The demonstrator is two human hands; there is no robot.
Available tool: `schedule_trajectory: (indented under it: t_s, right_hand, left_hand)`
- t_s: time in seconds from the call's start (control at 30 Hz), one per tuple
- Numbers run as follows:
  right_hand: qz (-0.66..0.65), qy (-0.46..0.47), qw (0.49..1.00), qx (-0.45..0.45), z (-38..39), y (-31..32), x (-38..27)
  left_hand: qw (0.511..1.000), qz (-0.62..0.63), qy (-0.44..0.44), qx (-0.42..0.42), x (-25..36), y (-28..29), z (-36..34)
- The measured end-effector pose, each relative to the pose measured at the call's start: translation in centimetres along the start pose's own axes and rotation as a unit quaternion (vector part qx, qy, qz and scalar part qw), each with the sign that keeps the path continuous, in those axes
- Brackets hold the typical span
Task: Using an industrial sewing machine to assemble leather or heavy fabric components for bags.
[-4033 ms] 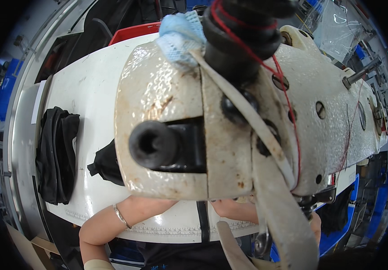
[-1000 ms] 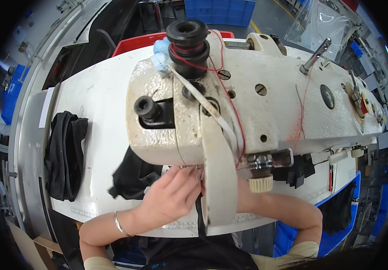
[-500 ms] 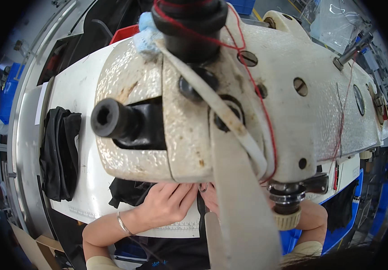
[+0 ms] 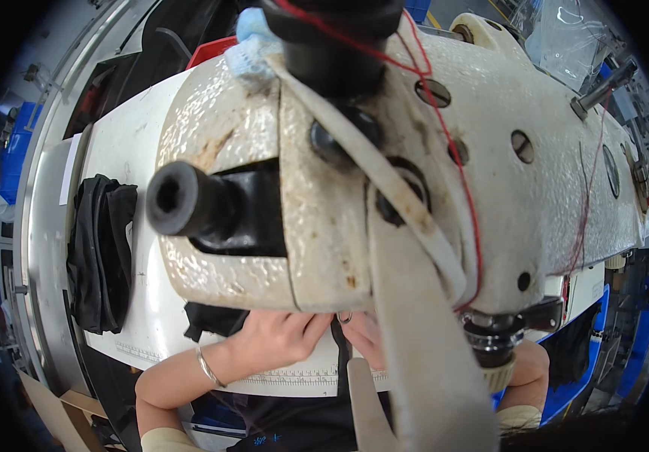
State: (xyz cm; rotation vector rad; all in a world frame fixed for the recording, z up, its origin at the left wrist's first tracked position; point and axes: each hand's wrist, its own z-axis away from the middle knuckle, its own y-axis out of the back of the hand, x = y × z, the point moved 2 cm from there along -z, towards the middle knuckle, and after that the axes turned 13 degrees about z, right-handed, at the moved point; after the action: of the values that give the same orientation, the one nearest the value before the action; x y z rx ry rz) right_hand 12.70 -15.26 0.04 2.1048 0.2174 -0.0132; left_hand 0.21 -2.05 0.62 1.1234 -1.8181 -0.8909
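Note:
Beneath the front of the white sewing machine head [image 4: 219, 275], my left hand [image 4: 279, 343] is closed, its curled fingers pressed on black fabric [image 4: 215, 319]. The machine hides its fingertips. A silver bangle [image 4: 208, 368] circles that wrist. Close by on the right, my right hand [image 4: 364, 337] bends its fingers against a narrow black fabric strip [image 4: 342, 361], which hangs down between the two hands toward me. A ring shows on one finger; the pale machine lever [image 4: 422, 331] covers most of this hand.
Folded black cloth pieces [image 4: 102, 255] lie on the white table [image 4: 144, 324] at the left. A printed ruler scale [image 4: 294, 378] runs along the near edge. Red thread [image 4: 466, 192] drapes over the machine. At the right stands a blue bin [image 4: 594, 339] with dark cloth inside.
The machine appears slightly further right in the picture. My left fingers sit further under its front edge, and more of my right fingers shows beside the black strip.

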Motion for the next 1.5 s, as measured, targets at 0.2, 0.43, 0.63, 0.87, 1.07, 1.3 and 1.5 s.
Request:
schedule_trajectory:
  t_s: [0.2,0.43,0.63,0.87,1.07,1.3,1.5]
  right_hand:
    - [-0.011,-0.057,0.996,-0.061,-0.4,-0.8,1.6]
    - [0.098,0.098,0.99,0.0,-1.2,1.0,1.6]
    - [-0.26,0.046,0.964,-0.004,2.1,4.3,-5.3]
    - [-0.645,-0.406,0.642,-0.082,4.9,5.3,-9.6]
    - [-0.111,-0.106,0.986,-0.07,4.4,6.0,-10.2]
    - [0.136,0.012,0.99,-0.021,4.5,6.7,-10.8]
    - [0.121,0.068,0.988,-0.071,4.9,5.3,-10.2]
  left_hand:
    - [0.991,0.103,0.072,-0.035,-3.0,0.6,0.0]
    - [0.992,-0.007,0.1,-0.073,-1.5,5.0,-4.1]
    - [0.914,-0.046,-0.17,-0.364,9.1,8.8,-3.2]
    - [0.967,0.048,-0.026,-0.249,9.8,5.6,1.2]
    - [0.99,0.098,0.102,-0.026,9.4,5.3,4.8]
    - [0.98,0.063,0.168,0.08,9.4,6.4,5.5]
    - [0.9,0.186,0.252,0.303,4.1,7.8,2.2]
